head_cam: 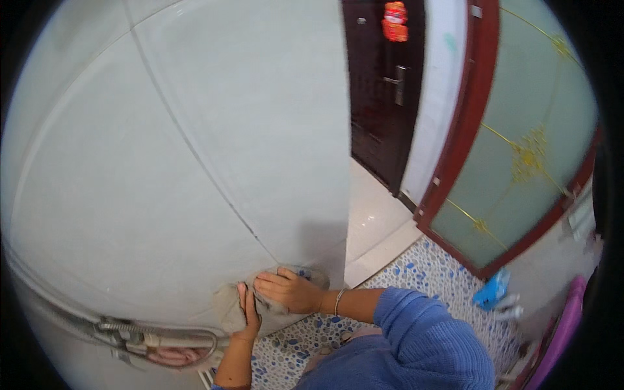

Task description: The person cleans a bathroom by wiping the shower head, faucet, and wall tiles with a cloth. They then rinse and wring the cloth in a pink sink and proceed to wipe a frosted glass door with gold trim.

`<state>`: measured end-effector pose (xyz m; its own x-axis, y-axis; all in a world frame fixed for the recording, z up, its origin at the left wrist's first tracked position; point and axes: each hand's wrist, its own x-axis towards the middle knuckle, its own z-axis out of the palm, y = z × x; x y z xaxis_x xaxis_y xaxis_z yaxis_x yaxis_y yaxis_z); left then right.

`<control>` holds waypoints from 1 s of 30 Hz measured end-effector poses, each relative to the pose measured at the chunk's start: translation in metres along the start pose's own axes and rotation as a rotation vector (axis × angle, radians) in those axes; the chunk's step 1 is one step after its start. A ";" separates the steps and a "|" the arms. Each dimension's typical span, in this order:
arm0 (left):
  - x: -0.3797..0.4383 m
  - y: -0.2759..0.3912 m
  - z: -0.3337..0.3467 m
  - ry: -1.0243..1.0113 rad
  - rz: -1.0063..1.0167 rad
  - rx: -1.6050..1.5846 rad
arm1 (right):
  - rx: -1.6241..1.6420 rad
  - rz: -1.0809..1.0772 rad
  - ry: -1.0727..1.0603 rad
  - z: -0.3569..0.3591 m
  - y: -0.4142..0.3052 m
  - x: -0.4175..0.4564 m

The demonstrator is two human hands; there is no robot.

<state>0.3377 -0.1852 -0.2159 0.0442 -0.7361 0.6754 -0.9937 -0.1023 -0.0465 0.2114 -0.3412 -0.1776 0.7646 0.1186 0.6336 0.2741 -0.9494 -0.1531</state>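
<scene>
A beige cloth [227, 307] with dark patches lies bunched against the white tiled wall [273, 146], low down and close to a corner edge. My right hand [292, 291], with a bracelet at its wrist, is spread over the cloth and presses it to the wall. Just to its left, my left hand [249, 314] is set edge-on against the cloth, fingers pointing up. Both hands hold the cloth on the tile, and its part under my palms is hidden. A dark grout line [195, 151] runs down the wall towards the right hand.
Metal shower hose and pipes [131, 336] run along the wall at lower left, beside a pink cloth [178, 356]. A red-framed frosted glass door [526, 146] stands at right. Beyond is a dark door [385, 97]. A blue packet [491, 291] is above the pebble-patterned floor [414, 265].
</scene>
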 end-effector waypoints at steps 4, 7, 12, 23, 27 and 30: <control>-0.006 0.014 -0.004 -0.166 -0.033 -0.281 | 0.274 0.461 -0.010 0.044 -0.031 -0.055; -0.026 0.021 -0.004 -0.464 -0.186 -0.423 | 1.199 1.653 -0.067 0.023 -0.046 -0.058; -0.048 0.058 0.047 -0.602 -0.755 -0.919 | 0.809 1.273 0.019 -0.003 -0.071 -0.147; 0.053 0.259 0.096 -1.242 0.056 -1.474 | 1.825 0.978 1.160 -0.168 -0.092 -0.228; 0.090 0.357 0.091 -1.379 0.061 -1.387 | 1.791 1.024 1.332 -0.243 -0.102 -0.270; 0.132 0.439 0.071 -1.304 0.200 -1.317 | 1.761 0.947 1.446 -0.295 -0.114 -0.321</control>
<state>-0.0857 -0.3748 -0.2000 -0.6605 -0.7192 -0.2156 -0.3958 0.0895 0.9139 -0.2373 -0.3562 -0.1400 0.4376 -0.8842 -0.1635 0.8333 0.4671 -0.2956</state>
